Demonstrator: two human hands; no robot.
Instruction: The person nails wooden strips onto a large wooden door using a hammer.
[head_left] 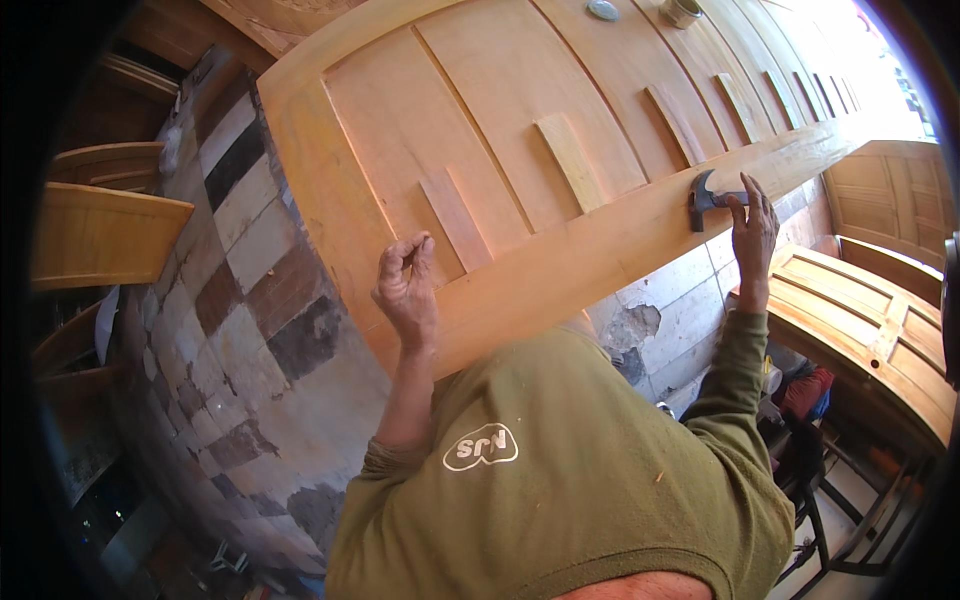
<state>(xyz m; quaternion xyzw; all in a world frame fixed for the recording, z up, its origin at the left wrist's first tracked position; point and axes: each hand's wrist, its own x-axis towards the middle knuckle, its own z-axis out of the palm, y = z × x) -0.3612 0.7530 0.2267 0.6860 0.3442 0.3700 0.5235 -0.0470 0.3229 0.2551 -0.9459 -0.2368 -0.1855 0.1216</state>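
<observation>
A large wooden door panel [480, 90] lies flat in front of me, with pale wood strips [568, 160] set across its recessed panels. Over its near left part, my left hand [408, 295] is raised with thumb and fingertips pinched together; anything between them is too small to make out. At the panel's near edge, to the right, a claw hammer [700, 200] rests with its dark head on the wood. My right hand [755, 235] has its thumb and fingers about the hammer's handle, which is partly hidden by them.
On the panel's far side are a small tin [681, 12] and a pale bluish round object [603, 10]. More wooden doors [860, 320] lie at the right, and wooden pieces [110, 235] stand at the left. The floor [240, 340] has worn, mixed tiles.
</observation>
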